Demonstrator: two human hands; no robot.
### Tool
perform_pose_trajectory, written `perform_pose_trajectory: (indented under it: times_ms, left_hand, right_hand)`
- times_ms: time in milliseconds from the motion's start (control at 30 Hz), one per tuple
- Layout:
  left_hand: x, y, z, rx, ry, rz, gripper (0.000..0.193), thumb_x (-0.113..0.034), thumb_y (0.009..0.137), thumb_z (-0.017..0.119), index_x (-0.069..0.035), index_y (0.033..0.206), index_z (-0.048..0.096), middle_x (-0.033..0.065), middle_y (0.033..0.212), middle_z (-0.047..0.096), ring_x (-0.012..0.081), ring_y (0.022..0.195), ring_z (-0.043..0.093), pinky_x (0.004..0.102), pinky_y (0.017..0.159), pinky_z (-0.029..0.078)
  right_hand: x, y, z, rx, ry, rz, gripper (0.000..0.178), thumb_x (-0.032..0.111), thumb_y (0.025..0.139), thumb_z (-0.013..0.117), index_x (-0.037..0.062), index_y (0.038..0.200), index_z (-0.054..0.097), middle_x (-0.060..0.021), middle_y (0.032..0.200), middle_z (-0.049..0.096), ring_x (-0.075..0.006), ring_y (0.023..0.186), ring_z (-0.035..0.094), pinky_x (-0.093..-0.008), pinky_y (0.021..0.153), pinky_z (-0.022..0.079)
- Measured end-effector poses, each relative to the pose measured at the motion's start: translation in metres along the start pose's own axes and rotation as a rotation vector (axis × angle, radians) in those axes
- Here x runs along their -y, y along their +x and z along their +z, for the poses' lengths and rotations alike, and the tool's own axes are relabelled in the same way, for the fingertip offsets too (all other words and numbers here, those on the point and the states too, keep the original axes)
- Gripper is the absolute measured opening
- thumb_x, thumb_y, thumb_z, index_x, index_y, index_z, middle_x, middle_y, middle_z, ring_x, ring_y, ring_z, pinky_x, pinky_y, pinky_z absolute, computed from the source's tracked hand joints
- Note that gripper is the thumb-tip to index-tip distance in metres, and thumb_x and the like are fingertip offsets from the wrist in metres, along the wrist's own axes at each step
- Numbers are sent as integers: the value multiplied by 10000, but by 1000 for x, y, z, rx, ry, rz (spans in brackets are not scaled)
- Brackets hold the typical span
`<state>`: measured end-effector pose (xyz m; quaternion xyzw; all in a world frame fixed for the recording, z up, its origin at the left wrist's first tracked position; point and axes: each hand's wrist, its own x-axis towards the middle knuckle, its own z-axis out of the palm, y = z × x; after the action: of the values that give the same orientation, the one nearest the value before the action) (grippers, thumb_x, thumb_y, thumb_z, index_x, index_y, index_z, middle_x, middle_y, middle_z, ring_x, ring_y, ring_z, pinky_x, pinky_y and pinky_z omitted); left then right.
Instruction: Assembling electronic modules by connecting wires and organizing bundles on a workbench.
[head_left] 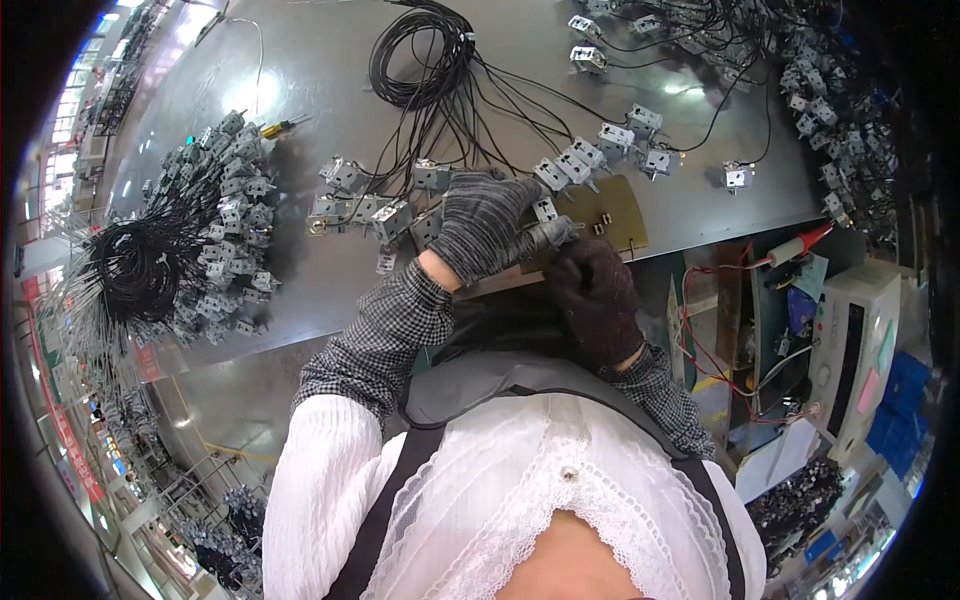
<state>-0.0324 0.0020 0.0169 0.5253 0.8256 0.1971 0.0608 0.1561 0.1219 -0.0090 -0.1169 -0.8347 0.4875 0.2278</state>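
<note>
My left hand [485, 225], in a grey-and-black striped glove, is closed at the bench's near edge. Between its index finger and its grey-wrapped thumb shows a small silver metal box [545, 209]. Close by on the right, my right hand [597, 300] wears a dark maroon glove; its fingers are curled together near the left thumb tip, and what they hold is hidden. Under and beside the left hand lies an olive-brown plate [622, 210] with small metal fittings. More silver boxes [572, 165] with black cables sit along its far edge, and others [390, 220] lie left of my left hand.
A coil of black cable [420, 60] lies at the back of the metal bench [310, 60]. Bundled boxes and cables [220, 220] are heaped on the left, with more [840, 130] at the far right. Right of me are a red-and-white probe [800, 245] and a pale instrument [850, 350].
</note>
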Motion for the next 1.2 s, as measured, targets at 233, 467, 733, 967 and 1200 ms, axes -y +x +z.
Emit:
perform_pose_trajectory:
  times_ms: [233, 467, 733, 967, 1200]
  left_hand:
    - [0, -8, 3, 21, -74, -7, 575, -637, 859, 765, -80, 1002, 760, 113, 743, 709, 312, 763, 700, 493, 749, 527]
    - [-7, -11, 8, -129, -57, 17, 569, -635, 800, 807, -94, 975, 778, 104, 733, 706, 312, 750, 684, 482, 733, 519]
    - [-7, -8, 16, -224, -12, 54, 581, -636, 783, 820, -90, 977, 789, 99, 724, 697, 315, 728, 668, 484, 727, 505]
    - [-11, -9, 14, -190, -15, 6, 557, -591, 789, 838, -73, 987, 785, 121, 740, 697, 336, 718, 652, 501, 740, 496]
    - [-17, -9, -10, -77, -110, -21, 525, -401, 847, 823, -78, 1242, 696, 172, 1166, 698, 359, 1132, 657, 510, 961, 510]
  right_hand:
    - [16, -11, -13, 304, 1464, 1078, 265, 217, 1008, 693, 20, 1171, 624, -22, 978, 645, -173, 863, 634, -374, 794, 537]
    - [12, -4, -8, 279, 388, 684, 396, 333, 1052, 635, 6, 1272, 598, -50, 946, 676, -179, 803, 613, -316, 728, 517]
    - [-7, -12, -10, 197, 760, 657, 376, 300, 1018, 686, 4, 1235, 603, -36, 962, 670, -174, 791, 619, -340, 727, 531]
    - [18, -1, -7, 198, 887, 904, 389, 370, 1036, 661, 34, 1227, 614, -62, 998, 700, -191, 801, 638, -379, 722, 542]
    - [-7, -13, -5, 225, 2039, 804, 406, 436, 1080, 598, 55, 1216, 620, -111, 1109, 705, -220, 949, 678, -427, 868, 573]
